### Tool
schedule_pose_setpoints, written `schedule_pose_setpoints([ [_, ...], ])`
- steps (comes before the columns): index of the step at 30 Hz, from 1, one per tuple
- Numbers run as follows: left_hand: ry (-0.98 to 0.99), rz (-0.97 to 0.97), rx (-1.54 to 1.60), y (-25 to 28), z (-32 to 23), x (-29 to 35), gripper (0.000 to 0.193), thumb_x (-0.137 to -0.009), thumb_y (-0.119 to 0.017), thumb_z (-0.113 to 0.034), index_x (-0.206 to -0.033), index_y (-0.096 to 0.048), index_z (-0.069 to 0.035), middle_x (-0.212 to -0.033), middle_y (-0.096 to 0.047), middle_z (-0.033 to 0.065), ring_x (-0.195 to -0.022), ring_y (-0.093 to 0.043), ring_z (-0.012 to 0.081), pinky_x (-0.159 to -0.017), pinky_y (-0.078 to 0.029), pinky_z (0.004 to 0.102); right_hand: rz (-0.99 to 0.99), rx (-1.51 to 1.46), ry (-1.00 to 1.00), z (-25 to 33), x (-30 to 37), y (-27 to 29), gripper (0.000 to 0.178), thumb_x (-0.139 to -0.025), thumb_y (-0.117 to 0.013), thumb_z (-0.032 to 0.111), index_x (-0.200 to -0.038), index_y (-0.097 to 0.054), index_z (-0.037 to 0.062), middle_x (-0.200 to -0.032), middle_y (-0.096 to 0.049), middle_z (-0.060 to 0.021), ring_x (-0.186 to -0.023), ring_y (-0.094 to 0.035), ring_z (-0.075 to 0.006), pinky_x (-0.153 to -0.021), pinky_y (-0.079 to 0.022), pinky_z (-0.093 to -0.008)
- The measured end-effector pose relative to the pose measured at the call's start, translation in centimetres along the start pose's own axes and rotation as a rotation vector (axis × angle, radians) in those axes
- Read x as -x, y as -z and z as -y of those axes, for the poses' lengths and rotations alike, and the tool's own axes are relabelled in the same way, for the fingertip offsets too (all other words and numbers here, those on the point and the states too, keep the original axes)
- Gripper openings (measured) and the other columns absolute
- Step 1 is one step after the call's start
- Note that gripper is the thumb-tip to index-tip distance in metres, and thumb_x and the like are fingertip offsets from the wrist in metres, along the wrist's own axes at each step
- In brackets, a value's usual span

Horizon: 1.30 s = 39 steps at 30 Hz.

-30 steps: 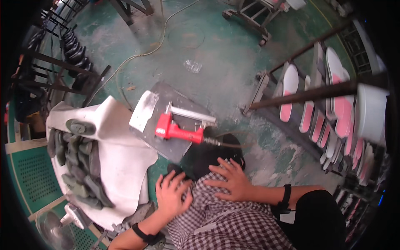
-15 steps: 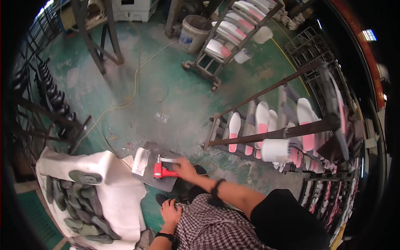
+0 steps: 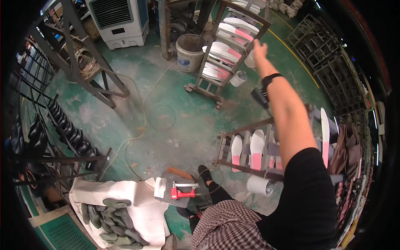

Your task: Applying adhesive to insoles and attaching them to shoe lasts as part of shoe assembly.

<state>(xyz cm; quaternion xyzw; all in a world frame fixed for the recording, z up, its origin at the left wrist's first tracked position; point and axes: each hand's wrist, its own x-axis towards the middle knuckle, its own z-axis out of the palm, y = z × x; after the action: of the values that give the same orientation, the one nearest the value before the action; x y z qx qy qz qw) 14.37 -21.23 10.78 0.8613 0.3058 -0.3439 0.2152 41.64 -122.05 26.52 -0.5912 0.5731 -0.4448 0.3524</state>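
My right arm stretches far forward to the wheeled metal rack [image 3: 225,9]. My right hand [image 3: 260,49] is at the rack's right post, its fingers seemingly curled round it. White insoles with pink heels [image 3: 221,51] lie on the rack's tiers. A white pail [image 3: 238,78] hangs at its side. Near my feet, a red staple gun [image 3: 182,193] lies untouched on a dark flat-topped stand [image 3: 177,202], beside a white sheet [image 3: 160,187] and a brown strip [image 3: 180,173]. My left hand is out of view.
Green-grey shoe lasts [image 3: 110,221] are heaped on white cloth [image 3: 146,204] at left. A second insole rack [image 3: 246,170] stands right, with a white bucket [image 3: 261,185]. An air hose [image 3: 143,112] crosses the floor. A dirty bucket [image 3: 190,53] and an air cooler [image 3: 118,25] stand farther off.
My right hand has left the red staple gun and reached forward to the wheeled rack. My left hand has gone out of view. The whole view has shifted.
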Motion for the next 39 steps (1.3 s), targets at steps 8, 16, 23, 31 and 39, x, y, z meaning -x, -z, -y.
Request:
schedule_pose_setpoints([
  [8, 0.196, 0.104, 0.108, -1.3, -2.5, 9.1, 0.05, -0.088, -0.065, -0.011, -0.134, -0.05, 0.001, -0.13, -0.054, 0.0187, -0.114, -0.057, 0.0275, -0.092, -0.049, 0.0378, 0.327, -0.102, 0.044, -0.7, -13.5, 2.0, 0.077, -0.099, -0.045, 0.061, -0.142, -0.044, -0.0029, -0.139, -0.053, -0.0203, -0.128, -0.049, -0.0313, -0.108, -0.037, -0.043],
  [16, 0.284, 0.154, 0.11, -0.2, -1.6, 12.8, 0.051, -0.087, -0.066, -0.009, -0.135, -0.05, 0.002, -0.131, -0.054, 0.0178, -0.114, -0.057, 0.0259, -0.091, -0.05, 0.0366, 0.043, 0.032, 0.218, -0.9, -11.2, 1.3, 0.074, -0.099, -0.044, 0.059, -0.129, -0.051, -0.0076, -0.126, -0.06, -0.0253, -0.117, -0.057, -0.0356, -0.101, -0.042, -0.0419],
  [23, -0.187, -0.015, 0.297, 1.8, -9.9, 2.3, 0.055, -0.084, -0.066, -0.002, -0.136, -0.048, 0.001, -0.128, -0.054, 0.0162, -0.109, -0.056, 0.0269, -0.09, -0.05, 0.0352, 0.016, -0.137, 0.239, 0.9, -0.4, -1.1, 0.059, -0.099, -0.052, 0.051, -0.112, -0.057, -0.0064, -0.109, -0.065, -0.0249, -0.101, -0.062, -0.037, -0.091, -0.046, -0.0443],
  [31, -1.448, -0.004, 0.148, 3.3, -63.4, 16.5, 0.064, -0.083, -0.066, -0.007, -0.144, -0.046, -0.008, -0.148, -0.039, 0.0188, -0.138, -0.038, 0.0356, -0.114, -0.03, 0.0484, 0.009, -0.086, 0.187, 5.2, 16.6, -0.3, 0.047, -0.097, -0.056, 0.046, -0.111, -0.054, 0.0012, -0.109, -0.059, -0.0203, -0.104, -0.057, -0.0403, -0.086, -0.044, -0.0492],
  [39, -1.938, -0.447, -0.144, -1.3, -76.5, 27.9, 0.058, -0.083, -0.071, -0.015, -0.138, -0.054, -0.009, -0.144, -0.05, 0.0127, -0.141, -0.038, 0.037, -0.115, -0.025, 0.0553, 0.39, -0.134, 0.333, 6.7, 29.3, 1.5, 0.044, -0.094, -0.062, 0.035, -0.127, -0.053, 0.0066, -0.122, -0.055, -0.0134, -0.114, -0.056, -0.0345, -0.09, -0.047, -0.0458],
])
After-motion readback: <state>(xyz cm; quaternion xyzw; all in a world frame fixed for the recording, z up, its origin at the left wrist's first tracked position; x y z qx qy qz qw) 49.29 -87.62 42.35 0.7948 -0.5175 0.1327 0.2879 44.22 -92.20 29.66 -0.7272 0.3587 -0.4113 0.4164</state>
